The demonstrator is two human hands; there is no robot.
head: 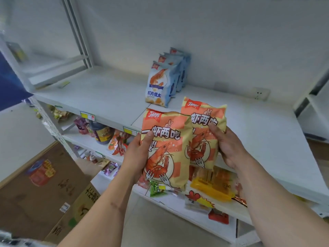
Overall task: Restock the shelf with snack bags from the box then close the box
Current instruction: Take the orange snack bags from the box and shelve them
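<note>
- Step in hand: restock, mid-carry. 2 orange shrimp snack bags held up in front of the top shelf [110,97], not yet set down.
- Left hand [138,154]: grip closed round the nearer orange bag [164,150], thumb on its front, fingers behind.
- Right hand [227,147]: grip closed round the farther orange bag [204,132], thumb on the front, fingers wrapped at its right edge. The 2 bags overlap, near one in front.
- Both bags hang over the shelf's front edge, w/ the lower shelves behind them.
- On the shelf already: row of blue shrimp-chip bags [160,84] standing upright, running front to back near the middle; bare board to its left and right.
- Box [44,184]: cardboard, low left on the floor, well apart from the hands; flaps look open, so closing prob. comes later.
- Next move, by my read: lift the bags onto the board beside the blue row, stand them upright, faces fwd, then let go w/o tipping the row.
</note>
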